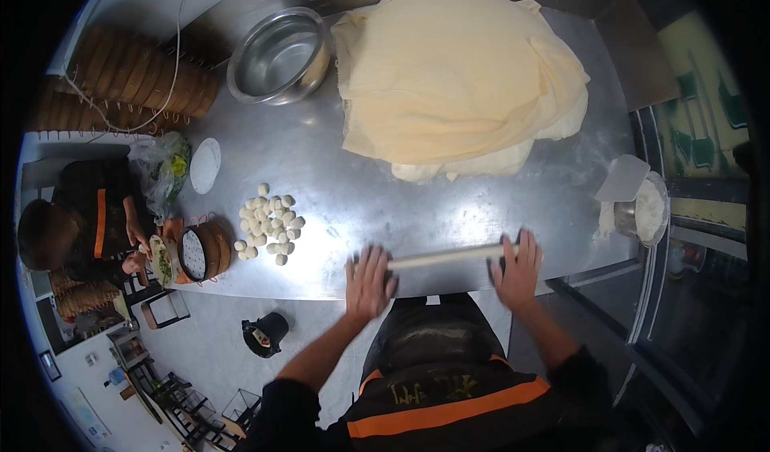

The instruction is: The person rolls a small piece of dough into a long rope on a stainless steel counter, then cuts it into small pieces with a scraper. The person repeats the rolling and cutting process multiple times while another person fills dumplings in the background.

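Observation:
A long, thin rope of pale dough (448, 256) lies across the near part of the steel worktable (337, 211). My left hand (368, 283) rests flat over its left end, palm down, hiding that tip. Over the right end my right hand (518, 271) is laid with fingers stretched out. Neither hand is closed around the dough. To the left sits a cluster of small cut dough pieces (271, 220). Beyond the rope, a cream cloth (457, 73) covers a large mass of dough (487, 164), whose near edge shows.
A steel bowl of flour (651, 208) with a scraper (624, 178) stands at right. An empty metal basin (277, 58) is at back left. A co-worker (90, 217) holds something near a bowl of filling (161, 262), beside a bamboo steamer (207, 250). A black bin (264, 334) stands below.

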`<state>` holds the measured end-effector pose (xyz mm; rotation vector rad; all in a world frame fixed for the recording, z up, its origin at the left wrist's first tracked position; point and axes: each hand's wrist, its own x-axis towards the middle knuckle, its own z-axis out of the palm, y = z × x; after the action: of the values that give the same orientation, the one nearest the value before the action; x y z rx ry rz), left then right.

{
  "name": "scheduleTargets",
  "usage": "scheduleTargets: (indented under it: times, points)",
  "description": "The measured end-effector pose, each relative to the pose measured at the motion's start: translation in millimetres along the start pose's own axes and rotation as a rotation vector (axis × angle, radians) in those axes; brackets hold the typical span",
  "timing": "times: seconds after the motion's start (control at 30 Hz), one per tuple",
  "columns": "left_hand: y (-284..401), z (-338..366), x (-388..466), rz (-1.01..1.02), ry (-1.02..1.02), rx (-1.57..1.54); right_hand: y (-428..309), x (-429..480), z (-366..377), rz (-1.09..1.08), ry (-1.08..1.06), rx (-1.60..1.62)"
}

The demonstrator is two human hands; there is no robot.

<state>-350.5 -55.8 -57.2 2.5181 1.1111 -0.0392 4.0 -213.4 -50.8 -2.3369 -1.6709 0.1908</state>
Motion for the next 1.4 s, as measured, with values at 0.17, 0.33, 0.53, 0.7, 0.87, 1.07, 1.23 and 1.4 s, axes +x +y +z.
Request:
scheduleTargets:
  times: [0.17,0.33,0.53,0.7,0.87,1.07,1.23,1.4]
  points:
    - [-17.9,-21.7,59.8,-0.159,-0.061,0.144,39.3,54.1,9.6,0.147,0.133,-0.085]
    - [-45.3,-41.2,143.6,-0.252,0.29,0.213,78.0,134.2,-2.2,0.157,0.157,-0.116]
    - [-13.1,13.0,-31.1,-0.196,0.048,0.038,51.5,-16.0,-10.6,0.068,0.01,-0.028]
    - [-40.4,-15.0,83.7,-0.333,0.247,0.137,82.5,99.9,10.4,0.304,0.188,-0.103]
    - [-52.1,-35.6,125.4,-0.363,0.294,0.168,102.8,123.8,-1.1,0.196,0.117,-0.199]
    - [80.6,22.7,12.0,-0.117,0.14,-0.111,-24.3,-2.7,-1.4,-0.158,0.025,0.314]
    - [109.9,28.7,66.5,-0.058,0.129,-0.167,-39.4,37.7,26.1,-0.112,-0.071,0.052]
    - [66.6,1.3,117.2,-0.08,0.226,0.029,-18.8,100.2,21.6,-0.006,0.087,-0.031]
